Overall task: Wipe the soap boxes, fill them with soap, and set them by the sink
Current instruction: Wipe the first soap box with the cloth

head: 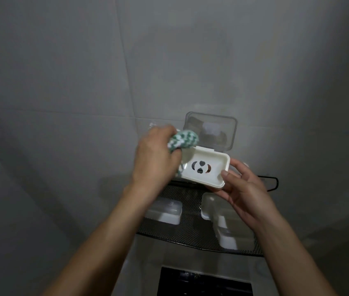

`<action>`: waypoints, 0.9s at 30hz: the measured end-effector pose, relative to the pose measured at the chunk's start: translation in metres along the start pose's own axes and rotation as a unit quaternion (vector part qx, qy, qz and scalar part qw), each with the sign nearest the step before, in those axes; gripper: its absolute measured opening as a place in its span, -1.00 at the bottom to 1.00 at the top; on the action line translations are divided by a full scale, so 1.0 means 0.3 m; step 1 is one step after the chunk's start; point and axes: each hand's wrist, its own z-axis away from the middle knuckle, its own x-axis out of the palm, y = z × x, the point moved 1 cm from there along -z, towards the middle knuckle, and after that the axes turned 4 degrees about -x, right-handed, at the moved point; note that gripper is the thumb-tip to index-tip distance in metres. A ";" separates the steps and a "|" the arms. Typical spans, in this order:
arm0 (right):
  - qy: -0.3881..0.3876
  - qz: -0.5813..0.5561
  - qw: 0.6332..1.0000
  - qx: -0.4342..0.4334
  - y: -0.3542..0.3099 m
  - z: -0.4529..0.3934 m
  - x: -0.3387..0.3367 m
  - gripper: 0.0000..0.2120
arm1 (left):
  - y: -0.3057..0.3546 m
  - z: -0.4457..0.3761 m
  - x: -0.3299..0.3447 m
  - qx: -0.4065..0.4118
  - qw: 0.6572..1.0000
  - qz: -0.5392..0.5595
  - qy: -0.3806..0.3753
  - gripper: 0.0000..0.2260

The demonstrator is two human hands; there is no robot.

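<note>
Soap box (204,169): white, lid open, held above the mesh shelf (190,231). Your right hand (242,189) grips its end; your left hand (156,157) clutches the green-white cloth (33,141) at its rim. Risk: hard wiping could twist it loose.

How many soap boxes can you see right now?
3. One open soap box is held in the right hand; one closed box on the mesh shelf at left, another at right. Others may be hidden.

Perhaps two boxes (165,212) on rack (190,229)
</note>
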 end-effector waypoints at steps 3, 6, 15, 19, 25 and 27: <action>-0.005 0.000 1.000 -0.016 0.010 -0.005 0.029 -0.63 | 0.047 0.050 0.089 0.038 0.992 -0.109 -0.046 -0.75; 0.005 -0.013 1.000 -0.025 0.008 -0.007 0.022 -0.64 | 0.057 0.096 0.138 0.069 0.980 -0.173 -0.068 -0.63; -0.010 -0.015 0.999 -0.027 0.012 -0.009 0.028 -0.55 | 0.082 0.100 0.165 0.033 0.981 -0.185 -0.056 -0.90; -0.018 -0.014 1.000 -0.021 0.027 -0.005 0.039 -0.60 | 0.090 0.079 0.167 -0.037 0.992 -0.113 -0.043 -0.87; -0.052 -0.027 0.998 -0.025 0.004 -0.019 0.046 -0.65 | 0.135 0.088 0.158 0.007 0.997 0.017 -0.078 -0.69; -0.056 -0.030 0.998 -0.026 -0.006 -0.025 0.042 -0.66 | 0.137 0.087 0.157 0.011 0.993 0.032 -0.109 -0.65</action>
